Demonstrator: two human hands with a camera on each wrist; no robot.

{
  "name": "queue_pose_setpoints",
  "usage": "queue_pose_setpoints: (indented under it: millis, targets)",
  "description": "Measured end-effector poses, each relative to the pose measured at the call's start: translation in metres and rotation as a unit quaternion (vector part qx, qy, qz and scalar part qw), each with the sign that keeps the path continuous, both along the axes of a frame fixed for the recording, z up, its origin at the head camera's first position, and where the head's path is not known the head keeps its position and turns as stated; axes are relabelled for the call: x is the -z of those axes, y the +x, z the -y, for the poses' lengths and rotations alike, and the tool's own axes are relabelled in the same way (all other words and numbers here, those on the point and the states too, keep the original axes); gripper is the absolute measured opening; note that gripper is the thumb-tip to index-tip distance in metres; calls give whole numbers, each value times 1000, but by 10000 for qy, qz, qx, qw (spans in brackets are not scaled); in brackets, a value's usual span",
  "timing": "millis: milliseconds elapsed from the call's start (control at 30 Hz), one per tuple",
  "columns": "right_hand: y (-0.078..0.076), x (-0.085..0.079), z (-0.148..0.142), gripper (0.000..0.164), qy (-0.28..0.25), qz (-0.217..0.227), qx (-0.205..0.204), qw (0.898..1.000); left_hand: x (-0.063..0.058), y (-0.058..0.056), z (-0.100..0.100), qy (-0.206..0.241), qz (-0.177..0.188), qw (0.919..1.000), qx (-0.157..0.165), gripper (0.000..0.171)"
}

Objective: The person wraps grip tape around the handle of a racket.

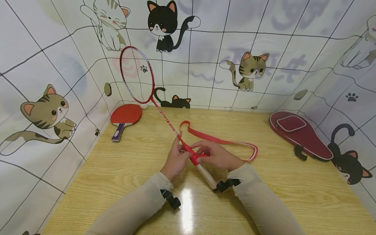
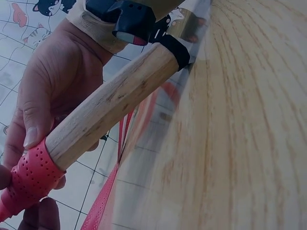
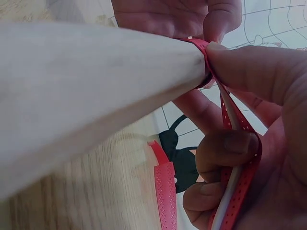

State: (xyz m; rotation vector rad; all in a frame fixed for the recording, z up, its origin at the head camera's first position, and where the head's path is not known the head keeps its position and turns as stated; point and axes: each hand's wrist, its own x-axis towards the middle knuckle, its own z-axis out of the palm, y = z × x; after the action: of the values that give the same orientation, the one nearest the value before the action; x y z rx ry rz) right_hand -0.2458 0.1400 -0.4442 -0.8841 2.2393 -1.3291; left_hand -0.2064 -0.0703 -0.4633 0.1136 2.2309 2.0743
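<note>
Two hands [image 1: 177, 160] [image 1: 217, 155] hold red tape [image 1: 217, 140] and an illegibly lettered racket [image 1: 166, 119].

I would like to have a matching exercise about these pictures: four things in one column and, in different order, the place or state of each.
1. Table tennis paddle
2. Badminton racket handle
3. Perforated grip tape
4. Paddle-shaped case

A. Partly wound, partly loose
B. Dark red, on the table's right side
C. Bare wood showing
D. Lying at the far left

Pairs: 1-D, 2-C, 3-A, 4-B
</note>
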Motion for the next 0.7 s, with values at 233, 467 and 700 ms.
queue_pose_setpoints:
  millis: [233,467,700]
  targets:
    - [0,-2,0,50,-23,-192,18,9998,-1,1,1,-218,-35,9998,36,94]
    - [-1,-1,0,49,6,-288,41,9996,-1,1,2,-198,49,9998,47,96]
    - [-2,1,-2,49,104,-268,48,9996,0,0,-1,-71,94,9999,34,93]
